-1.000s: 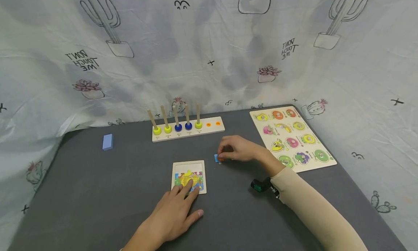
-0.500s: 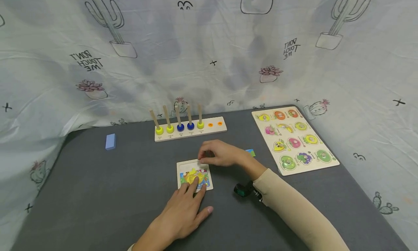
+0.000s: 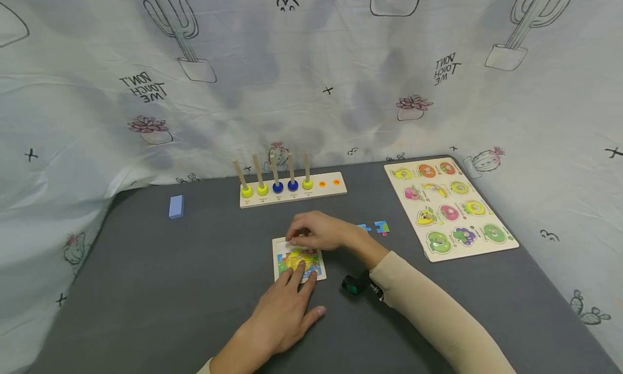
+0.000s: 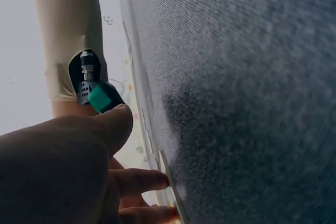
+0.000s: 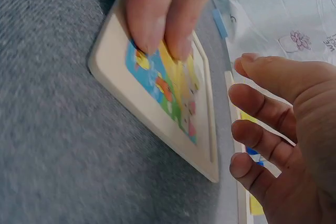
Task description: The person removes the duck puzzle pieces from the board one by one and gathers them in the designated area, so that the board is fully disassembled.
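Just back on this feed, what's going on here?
A person is at work on a small picture puzzle in a wooden tray. The left hand rests its fingertips on it; the right hand is at the far edge, though I can't tell if it holds a piece. A strip at that end is unfilled, and loose pieces lie to the right.

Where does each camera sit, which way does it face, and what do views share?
Head: worn on the head, facing forward and down at the table; left hand and right hand show.
Left wrist: worn there, facing along the table; left hand, right sleeve and wrist camera show.
Right wrist: worn there, facing the puzzle tray with backdrop beyond; right hand and left fingertips show.
Shared: head and right wrist both show the puzzle tray and peg board.
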Available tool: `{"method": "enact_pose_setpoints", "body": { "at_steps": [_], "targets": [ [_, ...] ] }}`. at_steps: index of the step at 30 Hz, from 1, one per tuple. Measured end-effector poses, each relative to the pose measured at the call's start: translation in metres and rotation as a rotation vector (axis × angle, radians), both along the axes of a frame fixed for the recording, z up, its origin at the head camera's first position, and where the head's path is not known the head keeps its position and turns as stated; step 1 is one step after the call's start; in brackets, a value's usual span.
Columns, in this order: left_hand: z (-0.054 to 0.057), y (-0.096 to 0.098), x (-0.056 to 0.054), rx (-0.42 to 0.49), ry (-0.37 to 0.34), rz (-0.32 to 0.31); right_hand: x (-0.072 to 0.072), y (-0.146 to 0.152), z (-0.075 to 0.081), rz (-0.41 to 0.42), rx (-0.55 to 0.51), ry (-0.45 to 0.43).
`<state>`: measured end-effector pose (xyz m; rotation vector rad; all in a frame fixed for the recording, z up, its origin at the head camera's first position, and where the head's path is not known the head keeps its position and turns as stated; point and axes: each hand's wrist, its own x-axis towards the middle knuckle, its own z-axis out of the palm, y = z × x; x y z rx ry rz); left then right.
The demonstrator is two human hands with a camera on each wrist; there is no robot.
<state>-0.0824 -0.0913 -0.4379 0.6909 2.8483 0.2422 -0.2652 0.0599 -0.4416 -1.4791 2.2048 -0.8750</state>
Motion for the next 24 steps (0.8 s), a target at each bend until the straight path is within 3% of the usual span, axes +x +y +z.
{"method": "enact_pose_setpoints", "body": {
  "at_steps": [11,16,24],
  "targets": [
    [-0.003,0.004,0.002,-0.055,0.015,0.027,0.0,-0.012,-0.002,0.053,0.017,-0.048],
    [-0.002,0.009,0.002,-0.107,0.033,0.009,0.0,-0.017,-0.002,0.078,0.033,-0.035],
    [0.0,0.009,0.0,-0.118,0.056,-0.001,-0.003,-0.019,0.003,0.128,0.056,-0.062]
  ]
}}
